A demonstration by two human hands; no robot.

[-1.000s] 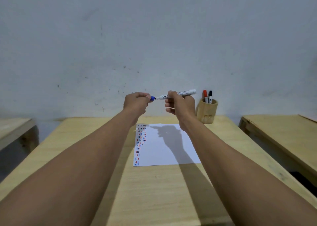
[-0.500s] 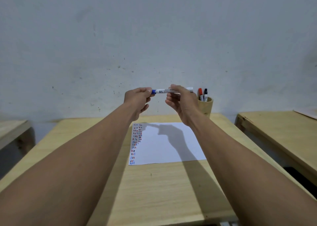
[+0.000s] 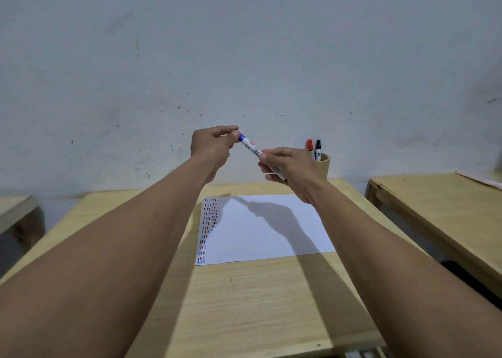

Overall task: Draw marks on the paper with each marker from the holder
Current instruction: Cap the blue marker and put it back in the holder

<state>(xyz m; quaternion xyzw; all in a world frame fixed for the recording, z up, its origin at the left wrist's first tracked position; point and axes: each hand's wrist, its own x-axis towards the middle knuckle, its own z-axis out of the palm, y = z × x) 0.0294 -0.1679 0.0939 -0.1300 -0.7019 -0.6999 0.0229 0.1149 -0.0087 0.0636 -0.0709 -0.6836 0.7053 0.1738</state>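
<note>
Both my hands hold a blue marker (image 3: 251, 146) in the air above the far side of the paper. My left hand (image 3: 213, 143) pinches its blue cap end. My right hand (image 3: 288, 164) grips the white barrel, which slants down to the right. The white paper (image 3: 271, 238) lies flat on the wooden table (image 3: 244, 303), with columns of short red, blue and black marks along its left edge. A wooden holder (image 3: 323, 165) stands at the table's far right, behind my right hand, with a red marker (image 3: 310, 146) and a black marker (image 3: 318, 148) upright in it.
A grey-white wall rises right behind the table. A second wooden table (image 3: 440, 216) stands to the right across a narrow gap, with a sheet at its far corner. Part of another wooden surface (image 3: 13, 211) shows at the left edge.
The marker has tilted from level to slanting down toward the right. My right hand has dropped lower and its fingers have closed around the barrel; my left hand stays on the cap end.
</note>
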